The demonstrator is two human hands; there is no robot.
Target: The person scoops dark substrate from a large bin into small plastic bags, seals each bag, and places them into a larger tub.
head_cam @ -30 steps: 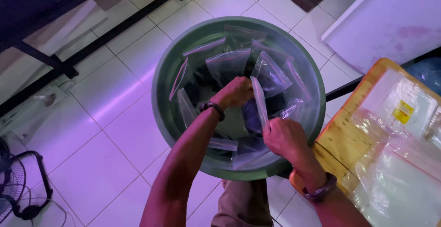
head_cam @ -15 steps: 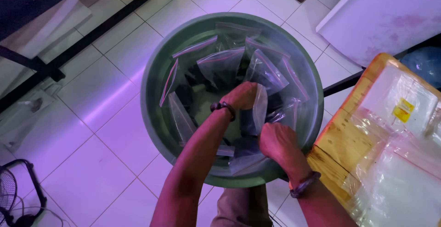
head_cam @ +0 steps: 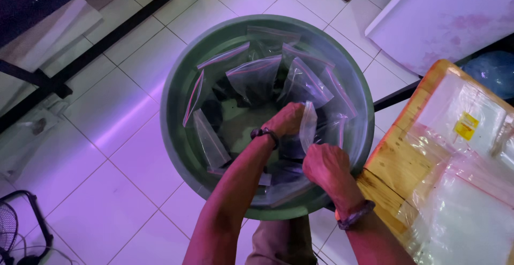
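Nearest the camera, two bare forearms are seen reaching down into a round green tub (head_cam: pixel 176 136) that stands on the tiled floor (head_cam: pixel 123 136). The right hand (head_cam: pixel 327 167), with a band at its wrist, is closed on the lower edge of a clear zip bag (head_cam: pixel 308 127), which is held upright between the two hands. The left hand (head_cam: pixel 289 120), with a dark bracelet at the wrist, is closed against the bag's left side, just beside the right hand; the fingertips are hidden, so the exact grip cannot be told. The bag is thus found near the middle of the tub, slightly right of centre. Around it, more clear bags (head_cam: pixel 254 80) with pink seal strips are leaned against the tub's inner wall. To the right, touching the tub's rim, a yellow wooden surface (head_cam: pixel 393 160) is covered with a stack of flat plastic bags (head_cam: pixel 466 190). Farther off, a black frame bar (head_cam: pixel 115 34) is laid across the floor, and a white board (head_cam: pixel 444 16) is seen at the upper right.
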